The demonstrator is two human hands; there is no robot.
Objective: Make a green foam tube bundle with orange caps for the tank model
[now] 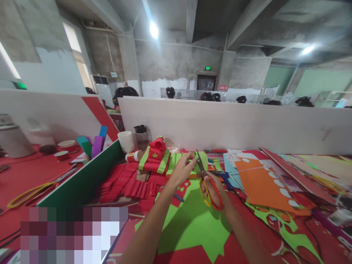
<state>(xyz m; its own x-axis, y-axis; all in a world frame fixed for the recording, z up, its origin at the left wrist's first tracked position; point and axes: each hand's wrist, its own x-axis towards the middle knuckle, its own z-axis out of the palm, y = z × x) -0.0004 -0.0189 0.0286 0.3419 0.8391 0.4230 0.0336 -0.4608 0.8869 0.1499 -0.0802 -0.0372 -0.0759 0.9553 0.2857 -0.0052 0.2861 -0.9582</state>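
Observation:
My right hand (213, 189) grips a pair of scissors (201, 165) with red and yellow handles, their blades pointing away from me. Close to the blades, my left hand (182, 169) has its fingers pinched together; whatever is between them is too small to make out. Behind both hands is a light-green roll (203, 157). Below them lies a large bright-green sheet (189, 227) with jagged edges. Just left of my left hand stands a red and green paper piece (154, 156) bearing a green star.
Folded red strips (123, 181) cover the left side beside a green divider (82, 179). A white cup (126, 142) and a clear bottle (141, 137) stand at the back. Orange sheet material (261, 183) and green scraps (286, 227) lie right. A white partition (220, 126) runs behind.

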